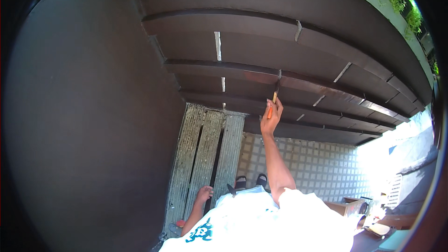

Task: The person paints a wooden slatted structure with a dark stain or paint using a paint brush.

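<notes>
Brush [275,97]: centre of the frame, its dark end up by a joint [280,73] in the brown ledge [308,83] — touching or just short, I cannot tell.
Right hand [269,122]: grip closed around the orange-and-yellow handle.
Left hand [204,194]: lower middle, over the planks [186,147]; whether its grip is released or clenched, I cannot tell.
Stroke: probably best light, along the joint — wrist steady.

Brush [274,97] w/ orange-yellow hdl, dark tip up, in R hand [270,120].
</notes>
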{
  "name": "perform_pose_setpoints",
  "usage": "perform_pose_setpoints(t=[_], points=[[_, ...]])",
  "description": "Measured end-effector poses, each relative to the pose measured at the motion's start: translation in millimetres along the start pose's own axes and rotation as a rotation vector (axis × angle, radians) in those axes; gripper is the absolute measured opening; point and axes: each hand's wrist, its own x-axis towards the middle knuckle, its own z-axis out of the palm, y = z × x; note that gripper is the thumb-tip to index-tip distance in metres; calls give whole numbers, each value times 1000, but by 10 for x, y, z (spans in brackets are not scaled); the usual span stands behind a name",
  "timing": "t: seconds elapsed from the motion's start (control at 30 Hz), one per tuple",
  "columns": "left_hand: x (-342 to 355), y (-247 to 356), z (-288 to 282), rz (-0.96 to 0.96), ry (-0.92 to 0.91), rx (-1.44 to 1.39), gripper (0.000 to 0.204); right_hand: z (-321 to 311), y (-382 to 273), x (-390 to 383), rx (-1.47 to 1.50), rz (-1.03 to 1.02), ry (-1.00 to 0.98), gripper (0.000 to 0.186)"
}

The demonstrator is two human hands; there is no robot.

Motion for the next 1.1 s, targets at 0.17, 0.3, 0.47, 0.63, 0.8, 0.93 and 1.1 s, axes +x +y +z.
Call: perform_pose_setpoints(t=[0.17, 0.3, 0.47, 0.63, 0.8, 0.93, 1.1], points=[[-24, -126, 52, -21, 23, -6, 22, 356, -150, -74, 0, 11, 4, 19], [-47, -215, 41, -55, 13, 14, 22, 538, -420, -199, 141, 5, -186, 17], [-32, -150, 20, -32, -1, -35, 23, 306, -233, -48, 106, -71, -152, 17], [1, -251, -61, -18, -11, -60, 23, -58, -95, 165, 40, -11, 42, 21], [-19, -174, 4, -90, 12, 0, 23, 182, -330, 128, 20, -44, -54, 18], [-45, 111, 122, -29, 21, -18, 24, 518, -452, -13, 141, -67, -162, 18], [-104, 203, 164, -6, 49, -46, 24, 427, -345, -121, 224, 40, -35, 14]])
